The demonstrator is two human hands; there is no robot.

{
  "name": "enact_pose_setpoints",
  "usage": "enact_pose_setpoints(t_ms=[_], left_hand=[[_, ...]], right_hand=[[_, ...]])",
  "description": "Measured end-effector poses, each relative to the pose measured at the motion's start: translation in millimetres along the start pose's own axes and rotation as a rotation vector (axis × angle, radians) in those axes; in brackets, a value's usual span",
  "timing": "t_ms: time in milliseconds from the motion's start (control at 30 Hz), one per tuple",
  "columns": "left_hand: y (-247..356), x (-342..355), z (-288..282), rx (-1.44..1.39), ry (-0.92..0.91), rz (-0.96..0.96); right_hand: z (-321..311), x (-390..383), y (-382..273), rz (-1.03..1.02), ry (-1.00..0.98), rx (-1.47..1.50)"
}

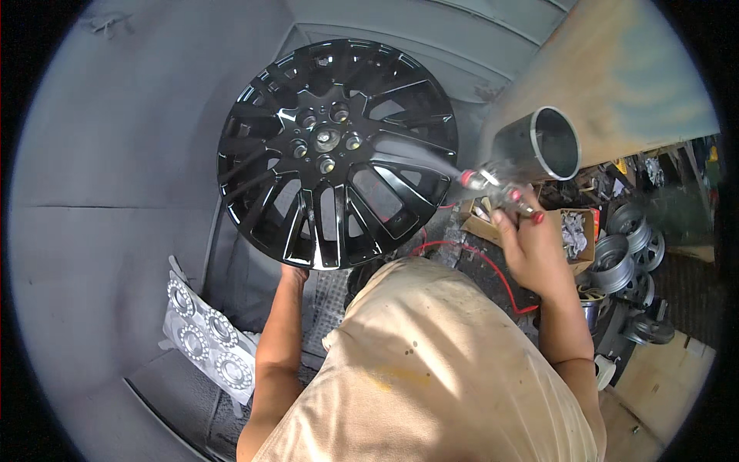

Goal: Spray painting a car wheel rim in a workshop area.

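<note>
A glossy black multi-spoke alloy wheel point(339, 200) fills the upper middle, its face turned toward me. My right hand point(531, 250) is wrapped round a spray gun point(496, 189) just right of the wheel. Atop the gun sits a dark grey cup point(514, 150) with an open round mouth. From the red-ringed nozzle a pale mist drifts left across the spokes. My left hand point(295, 272) meets the wheel's lower edge from below. The wheel hides its fingers, so their grip does not show.
A red hose point(504, 273) curves over the floor beside my right forearm. Lower left leans a grey-white panel with round ring shapes point(208, 339). Grey walls point(115, 154) stand left and behind. To the right are cardboard boxes point(483, 225) and several silver wheels point(612, 262).
</note>
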State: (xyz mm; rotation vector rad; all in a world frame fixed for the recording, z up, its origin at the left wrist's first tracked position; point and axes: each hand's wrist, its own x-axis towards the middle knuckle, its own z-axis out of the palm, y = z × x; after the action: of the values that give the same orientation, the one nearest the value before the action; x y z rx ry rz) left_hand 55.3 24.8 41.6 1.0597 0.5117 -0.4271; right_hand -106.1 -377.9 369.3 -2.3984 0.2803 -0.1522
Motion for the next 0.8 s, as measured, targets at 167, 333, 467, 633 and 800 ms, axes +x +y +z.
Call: enact_pose_setpoints(t_ms=[167,333,467,633,800], left_hand=[[-9,-11,-2,0.076,0.010,-0.078],[-36,-26,4,0.001,0.130,-0.086],[-48,-34,14,0.083,0.175,-0.133],[-49,-59,49,-0.049,0.060,-0.186],[-85,-50,39,-0.073,0.198,-0.204]], right_hand=[[-5,-5,16,0.066,0.007,-0.007],[-8,-23,-4,-0.051,-0.249,0.159],[-3,-25,-1,0.022,-0.315,0.331],[-6,-10,27,-0.049,0.094,-0.058],[-9,0,23,0.105,0.080,0.025]])
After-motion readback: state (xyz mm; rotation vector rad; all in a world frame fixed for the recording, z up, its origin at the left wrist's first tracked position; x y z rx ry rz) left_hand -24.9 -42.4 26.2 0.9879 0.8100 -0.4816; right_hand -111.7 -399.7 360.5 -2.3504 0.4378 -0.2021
